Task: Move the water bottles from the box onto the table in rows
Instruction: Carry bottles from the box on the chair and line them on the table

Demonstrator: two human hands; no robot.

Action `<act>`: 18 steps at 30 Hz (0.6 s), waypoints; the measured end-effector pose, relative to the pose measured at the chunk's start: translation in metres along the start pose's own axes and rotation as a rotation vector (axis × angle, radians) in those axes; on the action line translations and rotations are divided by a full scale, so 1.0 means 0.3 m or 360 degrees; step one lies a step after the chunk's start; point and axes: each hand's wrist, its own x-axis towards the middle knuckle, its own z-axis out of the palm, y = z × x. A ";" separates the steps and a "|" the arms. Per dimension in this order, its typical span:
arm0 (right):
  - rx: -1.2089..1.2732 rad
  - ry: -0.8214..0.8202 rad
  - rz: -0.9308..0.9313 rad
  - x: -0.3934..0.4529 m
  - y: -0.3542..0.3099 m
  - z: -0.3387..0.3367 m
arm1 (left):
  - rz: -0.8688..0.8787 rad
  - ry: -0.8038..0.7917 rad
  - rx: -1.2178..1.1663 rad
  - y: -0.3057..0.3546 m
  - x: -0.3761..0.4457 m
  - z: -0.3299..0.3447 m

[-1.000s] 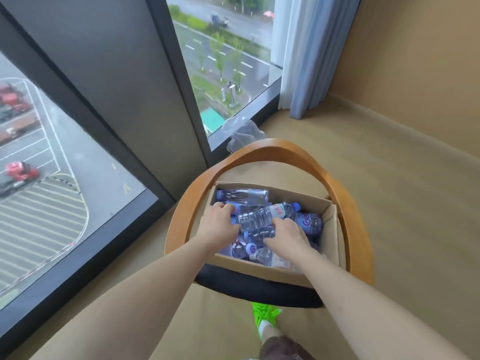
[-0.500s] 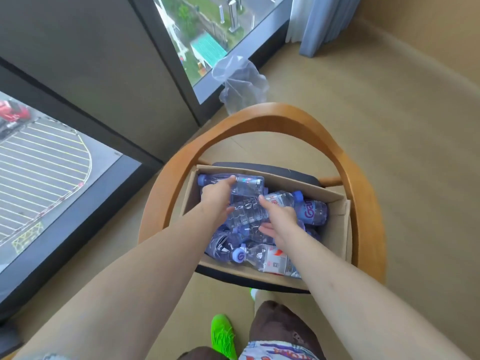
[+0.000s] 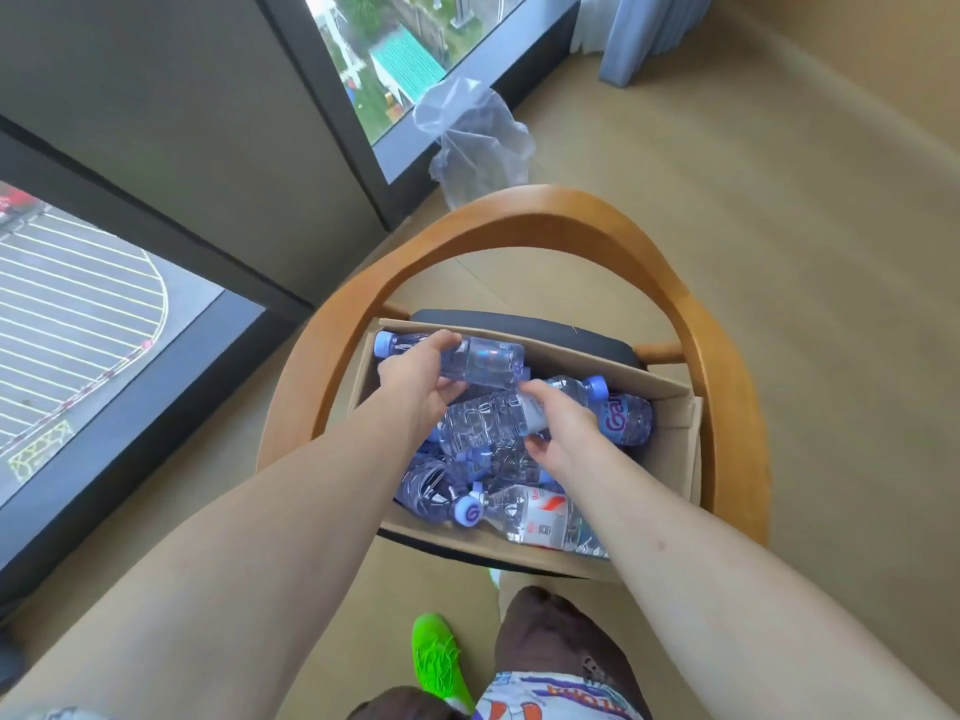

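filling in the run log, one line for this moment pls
phase: pick | left hand: grips smooth bottle | right hand: grips ribbed bottle | both bottles in box on chair | table: not in view

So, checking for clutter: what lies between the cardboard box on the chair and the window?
In the head view, past the cardboard box come the curved wooden chair back, then a crumpled clear plastic bag on the floor below the window.

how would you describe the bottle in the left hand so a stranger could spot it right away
Find the curved wooden chair; a cardboard box of water bottles sits on its seat. Along the box's far wall lies a smooth clear bottle with a pale blue cap pointing left, gripped by the left hand. The ridged bottle beside it is in the right hand.
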 end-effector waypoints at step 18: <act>-0.0939 -0.0436 -0.1541 -0.634 0.067 0.183 | 0.1061 0.0226 -0.0139 0.186 -0.537 -0.493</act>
